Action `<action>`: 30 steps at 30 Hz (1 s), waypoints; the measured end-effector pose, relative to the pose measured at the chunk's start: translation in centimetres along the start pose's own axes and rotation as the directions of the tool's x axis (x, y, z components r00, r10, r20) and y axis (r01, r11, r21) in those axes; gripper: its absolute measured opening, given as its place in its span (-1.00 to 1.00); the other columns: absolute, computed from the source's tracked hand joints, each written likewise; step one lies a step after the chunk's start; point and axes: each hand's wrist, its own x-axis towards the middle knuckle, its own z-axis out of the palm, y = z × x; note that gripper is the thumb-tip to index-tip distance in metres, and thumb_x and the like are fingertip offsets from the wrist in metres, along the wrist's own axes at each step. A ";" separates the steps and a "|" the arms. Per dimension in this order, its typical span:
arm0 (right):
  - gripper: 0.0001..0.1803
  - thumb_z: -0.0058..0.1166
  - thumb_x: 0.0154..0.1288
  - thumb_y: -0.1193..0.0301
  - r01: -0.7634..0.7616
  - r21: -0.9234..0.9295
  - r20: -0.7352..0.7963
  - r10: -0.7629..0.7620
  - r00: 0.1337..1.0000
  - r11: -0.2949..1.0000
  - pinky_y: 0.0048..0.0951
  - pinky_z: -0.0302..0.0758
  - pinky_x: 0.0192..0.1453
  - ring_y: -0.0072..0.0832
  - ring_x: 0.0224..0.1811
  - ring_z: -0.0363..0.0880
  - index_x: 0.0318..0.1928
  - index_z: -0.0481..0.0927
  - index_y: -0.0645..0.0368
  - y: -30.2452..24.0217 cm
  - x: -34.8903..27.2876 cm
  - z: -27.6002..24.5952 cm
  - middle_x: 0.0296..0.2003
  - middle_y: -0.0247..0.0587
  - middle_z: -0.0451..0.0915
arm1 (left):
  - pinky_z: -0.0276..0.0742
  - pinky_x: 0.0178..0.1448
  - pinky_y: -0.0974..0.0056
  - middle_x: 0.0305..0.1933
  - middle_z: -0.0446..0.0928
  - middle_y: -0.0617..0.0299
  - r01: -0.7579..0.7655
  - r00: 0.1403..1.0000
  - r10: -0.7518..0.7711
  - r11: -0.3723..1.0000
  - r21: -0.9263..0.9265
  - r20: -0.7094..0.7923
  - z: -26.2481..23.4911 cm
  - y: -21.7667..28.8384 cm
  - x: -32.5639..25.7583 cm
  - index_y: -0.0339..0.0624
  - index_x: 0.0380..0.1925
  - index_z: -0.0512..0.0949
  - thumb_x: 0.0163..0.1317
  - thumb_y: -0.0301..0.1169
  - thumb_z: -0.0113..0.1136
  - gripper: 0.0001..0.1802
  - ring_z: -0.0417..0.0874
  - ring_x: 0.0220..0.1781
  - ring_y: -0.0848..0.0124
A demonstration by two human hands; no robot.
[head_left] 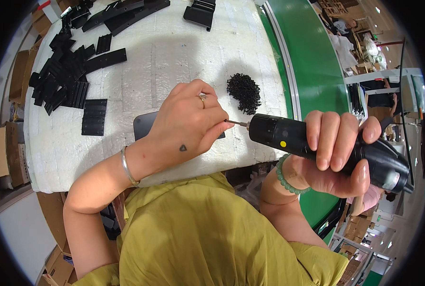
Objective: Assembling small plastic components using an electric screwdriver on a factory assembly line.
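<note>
My right hand (338, 150) is wrapped round a black electric screwdriver (281, 136), held sideways with its thin bit pointing left. At the tip of that bit, the thumb and forefinger of my left hand (188, 117) pinch a tiny dark screw (226, 121). Partly hidden under my left hand, a dark flat panel (144, 125) lies on the white padded table (169, 62). Just beyond the screwdriver sits a heap of small black screws (244, 93).
Many ribbed black plastic pieces (60, 78) are piled at the left, with one flat piece (94, 117) apart from them. Long black parts (126, 14) and a black bracket (200, 14) lie at the far side. A green conveyor surface (312, 62) runs along the right.
</note>
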 end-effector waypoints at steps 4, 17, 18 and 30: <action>-0.65 0.09 0.04 0.35 0.018 -0.108 0.107 -0.006 0.994 0.994 -0.66 0.31 -0.49 -0.74 -0.69 0.38 -0.17 0.29 0.05 -0.6 -0.2 1.1 -0.66 -0.55 0.42 | 0.45 -0.14 0.21 -0.50 0.50 0.31 -0.124 0.992 0.124 0.969 0.215 0.017 -0.6 1.0 -0.1 -0.14 -0.54 0.56 -0.14 -0.45 0.33 -0.87 0.54 -0.23 0.24; -0.64 0.09 0.02 0.34 -0.068 -0.178 0.154 0.097 0.983 0.982 -0.63 0.29 -0.55 -0.70 -0.73 0.34 -0.16 0.28 0.02 1.0 -0.8 3.0 -0.68 -0.53 0.39 | 0.38 0.15 0.16 -0.06 0.54 0.08 0.139 0.990 -0.138 0.990 0.015 -0.040 -2.6 1.2 -2.5 -0.15 0.00 0.48 -0.05 -0.42 0.32 -0.48 0.49 0.02 0.11; -0.63 0.07 0.02 0.33 -0.068 -0.186 0.154 0.098 0.983 0.980 -0.62 0.27 -0.56 -0.70 -0.73 0.31 -0.14 0.28 0.03 1.3 -0.9 3.2 -0.69 -0.52 0.37 | 0.35 0.17 0.16 0.00 0.50 0.05 0.166 0.986 -0.166 0.986 -0.031 0.025 -3.4 -0.2 -2.7 -0.13 0.09 0.41 -0.01 -0.36 0.30 -0.42 0.46 0.06 0.09; -0.62 0.08 0.09 0.35 -0.274 -0.164 0.176 0.301 0.937 0.948 -0.54 0.28 -0.53 -0.62 -0.70 0.33 -0.13 0.22 0.06 4.2 -2.1 5.2 -0.67 -0.47 0.37 | 0.44 -0.06 0.12 -0.21 0.57 0.02 0.476 0.774 -0.505 0.862 0.175 0.383 -4.3 -2.6 -4.2 -0.15 -0.09 0.50 -0.01 -0.09 0.30 -0.47 0.54 -0.15 0.03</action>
